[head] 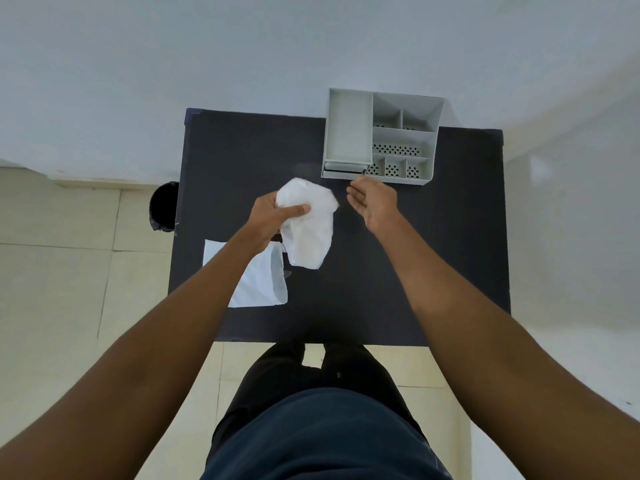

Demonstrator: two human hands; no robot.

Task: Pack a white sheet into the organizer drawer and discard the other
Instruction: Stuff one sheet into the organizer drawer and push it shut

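Note:
My left hand (275, 216) grips a crumpled white sheet (310, 230) and holds it up over the middle of the black table (398, 271). A second white sheet (258, 282) lies flat on the table at the front left, partly under my left forearm. The grey organizer (405, 140) stands at the table's back right, and its long drawer (348, 133) on the left side looks empty. My right hand (375, 202) hovers with its fingers apart just in front of the drawer's front edge, holding nothing.
A black waste bin (164, 206) stands on the tiled floor beside the table's left edge. A white wall runs behind the table. My legs are against the table's front edge.

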